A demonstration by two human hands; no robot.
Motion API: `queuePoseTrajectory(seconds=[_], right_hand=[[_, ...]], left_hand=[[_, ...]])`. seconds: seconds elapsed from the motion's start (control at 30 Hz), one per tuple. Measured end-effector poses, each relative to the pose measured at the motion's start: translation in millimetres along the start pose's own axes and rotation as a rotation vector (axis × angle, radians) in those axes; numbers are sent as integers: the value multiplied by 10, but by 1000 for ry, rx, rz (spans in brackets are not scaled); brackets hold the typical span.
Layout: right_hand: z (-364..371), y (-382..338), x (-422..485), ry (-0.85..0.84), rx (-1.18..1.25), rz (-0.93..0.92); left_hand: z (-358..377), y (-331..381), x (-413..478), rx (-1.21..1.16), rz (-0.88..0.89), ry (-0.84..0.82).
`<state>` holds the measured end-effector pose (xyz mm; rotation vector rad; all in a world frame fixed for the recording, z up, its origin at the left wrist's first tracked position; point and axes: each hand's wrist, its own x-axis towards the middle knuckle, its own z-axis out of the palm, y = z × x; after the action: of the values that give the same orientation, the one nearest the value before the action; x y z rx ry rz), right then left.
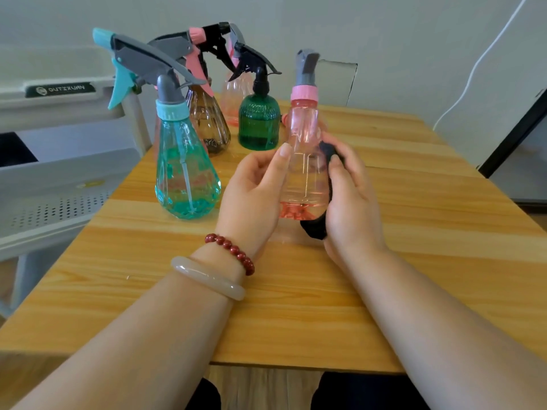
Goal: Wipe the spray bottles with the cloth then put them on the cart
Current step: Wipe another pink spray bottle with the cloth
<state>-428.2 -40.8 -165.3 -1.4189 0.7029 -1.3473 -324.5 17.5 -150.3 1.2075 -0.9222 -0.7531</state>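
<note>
— Counter [414, 261] first: what is it like?
— Pale wood with a plain grain, running from the person's lap to the wall.
— And beside it?
— Along its left edge stands the grey cart [59, 179], with a perforated shelf low down (there is a dark label on its top rail, too blurred to read surely).
— Which bottles stand on the counter?
— Four, grouped at the far left. The teal bottle [183, 173] is nearest, with the brown bottle [210, 125] just behind it. The green bottle [259, 125] is to their right, and a far pink bottle [233, 96] is at the back.
— Where is the one being wiped?
— The held pink bottle [305, 161] is upright over the middle of the counter, between both hands, with a little pink liquid at its base.
— How do the hands lie?
— The left hand [251, 196] grips the bottle's left side, thumb along the front. The right hand [352, 202] curls round the dark cloth [315, 229] and presses it against the bottle's right side.
— Anything smaller?
— On the left wrist there is a pale bangle [207, 278] and a red bead bracelet [233, 251].
</note>
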Motion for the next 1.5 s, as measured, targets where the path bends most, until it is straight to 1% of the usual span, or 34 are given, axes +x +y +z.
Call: queuePoseTrajectory(seconds=[0.07, 0.1, 0.13, 0.2, 0.23, 0.27, 0.3, 0.33, 0.4, 0.43, 0.47, 0.5, 0.53, 0.6, 0.63, 0.67, 0.7, 0.73, 0.83, 0.87, 0.9, 1.0, 1.13, 1.23, 1.33, 1.43, 1.5], right_hand=[[2, -21, -11, 25, 48, 10], [-6, -35, -29, 2, 7, -36], [-11, -57, -57, -40, -86, -125], [-24, -110, -95, -133, -341, -434], [-29, -122, -106, -171, -428, -561], [-24, -126, -111, -186, -462, -614], [-15, -123, -107, -180, -444, -602], [-12, -111, -89, -167, -370, -527], [-2, -118, -55, -139, -63, -201], [-12, -107, -24, -125, 59, -73], [-27, -111, -17, -127, 109, -9], [-43, -118, -34, -141, 76, -21], [-51, -125, -61, -162, -3, -87], [-45, -140, -114, -218, -227, -311], [-41, -138, -119, -256, -300, -408], [-25, -138, -114, -277, -331, -454], [-7, -135, -102, -265, -332, -452], [-1, -134, -85, -235, -284, -390], [-30, -137, -32, -138, 47, -34], [-38, -138, -23, -129, 80, 29], [-46, -139, -25, -141, 77, 46], [-23, -143, -68, -231, 52, -25], [-18, -129, -116, -365, -208, -154], [-44, -112, -127, -407, -288, -178], [-25, -86, -141, -328, -411, -246], [6, -71, -125, -180, -494, -327], [-2, -67, -106, -129, -511, -319]], left_hand=[[31, 17, -24, -5, 36, -72], [43, 16, -26, 5, 48, -98], [45, 19, -27, -16, 39, -113], [28, 25, -23, -155, -32, -146], [7, 24, -14, -216, -68, -159], [-9, 25, -10, -255, -90, -173], [-19, 22, -8, -270, -95, -190], [-27, 20, -10, -284, -96, -203], [-17, 24, -16, -307, -84, -216], [-9, 17, -8, -307, -70, -219], [3, 13, -9, -308, -62, -221], [15, 16, -11, -313, -62, -216], [15, 20, -12, -323, -70, -203], [0, 31, -18, -310, -81, -182], [-20, 25, -12, -288, -81, -181], [-39, 18, -10, -278, -82, -187], [-50, 10, -6, -279, -89, -192], [-55, 4, -2, -284, -98, -200], [-23, -11, 2, -304, -83, -247], [-15, -18, 3, -305, -72, -252], [-10, -20, 4, -313, -67, -248], [-31, 0, 11, -364, -67, -184], [-89, 45, 11, -449, -112, -126], [-110, 71, 20, -440, -153, -147], [-122, 81, 42, -373, -184, -128], [-109, 39, 56, -135, -117, -124], [-80, 21, 31, -95, -80, -173]])
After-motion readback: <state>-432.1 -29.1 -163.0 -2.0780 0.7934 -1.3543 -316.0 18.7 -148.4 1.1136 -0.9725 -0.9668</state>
